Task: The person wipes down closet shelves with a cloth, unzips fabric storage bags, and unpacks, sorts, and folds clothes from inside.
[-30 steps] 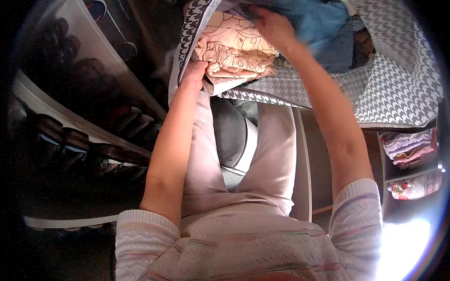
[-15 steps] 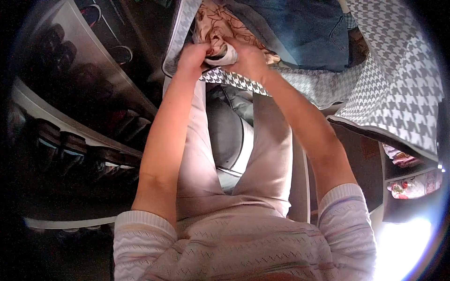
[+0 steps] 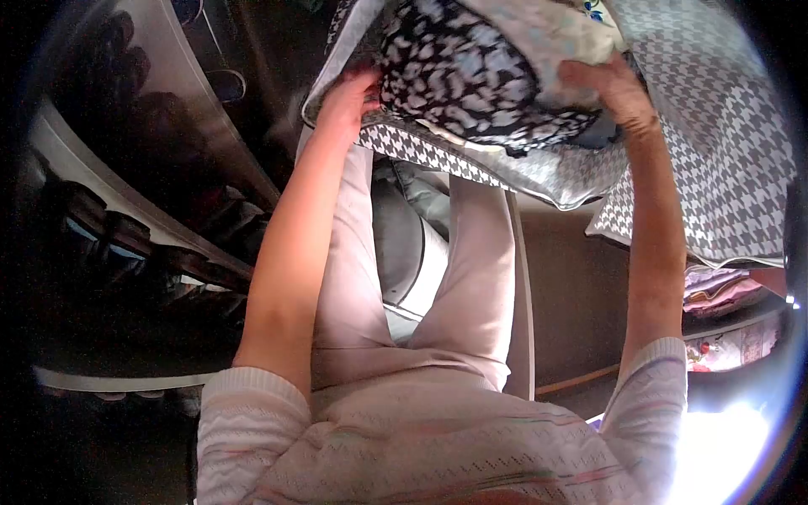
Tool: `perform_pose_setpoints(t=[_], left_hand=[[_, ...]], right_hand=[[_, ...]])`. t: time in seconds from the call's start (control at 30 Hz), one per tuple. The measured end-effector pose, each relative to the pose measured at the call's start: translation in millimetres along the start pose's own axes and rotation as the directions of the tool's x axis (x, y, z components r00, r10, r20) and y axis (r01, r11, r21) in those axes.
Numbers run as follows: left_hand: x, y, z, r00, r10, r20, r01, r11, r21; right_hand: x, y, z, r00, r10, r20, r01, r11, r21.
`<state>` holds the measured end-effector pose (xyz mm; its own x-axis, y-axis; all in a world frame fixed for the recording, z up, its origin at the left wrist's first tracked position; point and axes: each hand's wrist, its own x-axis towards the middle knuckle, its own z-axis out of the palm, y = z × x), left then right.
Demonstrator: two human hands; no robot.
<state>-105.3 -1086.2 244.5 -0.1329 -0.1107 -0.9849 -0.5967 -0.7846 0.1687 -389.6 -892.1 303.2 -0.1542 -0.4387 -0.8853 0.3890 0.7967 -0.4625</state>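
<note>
A black-and-white patterned garment (image 3: 459, 71) lies inside the open houndstooth fabric storage bag (image 3: 429, 154) in front of me. Beside it, on the right, is a cream cloth (image 3: 581, 35) with a small blue motif. My left hand (image 3: 347, 105) is at the bag's left inner side, touching the patterned garment's edge, fingers apart and partly in shadow. On the cream cloth near the bag's right side rests my right hand (image 3: 613, 88), thumb and fingers spread. Whatever lies beneath these garments is hidden.
The bag's houndstooth lid (image 3: 715, 143) hangs folded back at the right. Dark shoes (image 3: 126, 236) line curved shelves (image 3: 126, 185) on the left. Folded pink clothes (image 3: 720, 290) sit on a shelf at the right. A grey-and-white bag (image 3: 408, 244) stands between my legs.
The brown patterned cloth and blue jeans are out of sight; the black-and-white garment and cream cloth now cover that area. My right hand has moved right, away from my left hand.
</note>
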Motion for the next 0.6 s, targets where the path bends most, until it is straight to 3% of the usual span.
perform_pose_setpoints(t=[0.03,0.07,0.17,0.2,0.3,0.37,0.4,0.43,0.5,0.53,0.6], left_hand=[[8,-6,0,1.0,0.014,0.0,-0.014,1.0,-0.018],[16,-11,-2,0.991,-0.009,0.135,0.027,0.991,-0.132],[37,-24,13,0.985,0.084,0.154,0.0,0.879,-0.477],[36,-20,23,0.986,0.044,0.16,0.05,0.842,-0.538],[19,-11,51,0.954,0.002,0.3,0.169,0.823,-0.542],[3,-3,79,0.919,0.025,0.394,0.249,0.738,-0.627],[0,-4,90,0.955,-0.024,0.296,0.202,0.783,-0.588],[16,-23,93,0.947,0.135,0.291,0.043,0.845,-0.533],[13,-34,105,0.919,0.293,0.263,-0.154,0.882,-0.445],[13,-35,107,0.907,0.352,0.231,-0.218,0.863,-0.455],[18,-31,107,0.912,0.339,0.231,-0.209,0.869,-0.449]], right_hand=[[0,1,-8,0.997,-0.068,-0.042,0.07,0.997,0.037],[7,19,-24,0.995,-0.083,-0.052,0.084,0.996,0.011],[5,13,-25,0.984,-0.156,-0.084,0.152,0.987,-0.059],[7,14,-28,0.977,-0.199,-0.078,0.192,0.977,-0.09],[6,13,-36,0.984,-0.151,-0.096,0.144,0.987,-0.072],[8,21,-53,0.967,-0.15,-0.207,0.144,0.989,-0.043],[12,35,-79,0.959,-0.131,-0.25,0.115,0.99,-0.078],[14,43,-91,0.948,-0.117,-0.297,0.086,0.989,-0.117],[13,41,-88,0.912,-0.164,-0.375,0.135,0.985,-0.104],[12,38,-88,0.889,-0.194,-0.415,0.166,0.981,-0.103],[10,37,-92,0.952,-0.094,-0.293,0.096,0.995,-0.006]])
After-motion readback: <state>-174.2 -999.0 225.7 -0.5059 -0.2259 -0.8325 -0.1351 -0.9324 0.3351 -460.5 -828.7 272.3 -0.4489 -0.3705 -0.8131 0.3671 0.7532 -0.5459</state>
